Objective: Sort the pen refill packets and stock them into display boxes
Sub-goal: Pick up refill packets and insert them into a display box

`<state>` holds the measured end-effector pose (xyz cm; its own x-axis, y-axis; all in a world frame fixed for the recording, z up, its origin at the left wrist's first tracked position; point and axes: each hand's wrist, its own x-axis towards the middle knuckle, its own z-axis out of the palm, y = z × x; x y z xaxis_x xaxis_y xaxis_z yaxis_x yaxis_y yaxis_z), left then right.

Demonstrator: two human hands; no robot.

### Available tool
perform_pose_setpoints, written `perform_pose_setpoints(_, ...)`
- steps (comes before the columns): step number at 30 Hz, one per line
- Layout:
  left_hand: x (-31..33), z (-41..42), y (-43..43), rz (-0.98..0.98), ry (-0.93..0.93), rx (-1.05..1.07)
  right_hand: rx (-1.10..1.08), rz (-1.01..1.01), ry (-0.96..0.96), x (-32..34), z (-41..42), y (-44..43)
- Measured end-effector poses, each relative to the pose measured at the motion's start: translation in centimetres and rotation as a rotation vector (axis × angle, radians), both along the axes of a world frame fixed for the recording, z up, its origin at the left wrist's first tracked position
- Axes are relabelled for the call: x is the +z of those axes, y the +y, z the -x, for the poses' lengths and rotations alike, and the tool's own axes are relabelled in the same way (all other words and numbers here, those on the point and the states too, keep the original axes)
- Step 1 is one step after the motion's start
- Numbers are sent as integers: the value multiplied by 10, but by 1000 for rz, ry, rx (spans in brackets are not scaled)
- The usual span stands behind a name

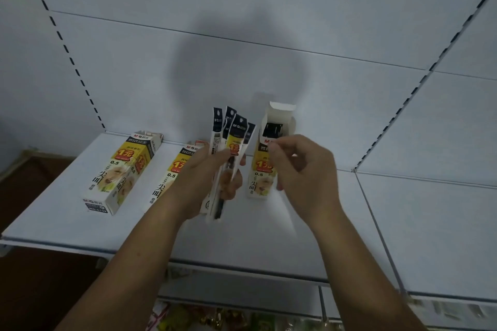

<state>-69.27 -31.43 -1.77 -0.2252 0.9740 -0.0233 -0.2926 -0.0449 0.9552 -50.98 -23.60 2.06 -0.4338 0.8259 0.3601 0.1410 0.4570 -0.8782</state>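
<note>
Left hand grips fanned refill packets, right hand curled before display box, fingers' hold unclear

- I see a pale blue shelf that meets a matching back panel at its rear.
- At the left a display box, yellow and white, lies flat on the shelf. Its open end points to the back panel and its closed end faces me.
- Just right of it, a second box of the same print rests on the shelf, partly hidden from my view.
- Further right a third box looks upright on the shelf. Its top flap is open, with dark contents showing inside.
</note>
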Motion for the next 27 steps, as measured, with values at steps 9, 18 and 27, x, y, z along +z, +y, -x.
perform_pose_setpoints(9,14,-13,-10,-79,283,149,120,110,126,-12,21,-24)
perform_pose_setpoints(18,12,-12,-9,-23,302,222,16,254,211,-17,20,-19)
perform_pose_setpoints(27,11,-12,-6,-17,272,167,72,253,208,-15,13,-17)
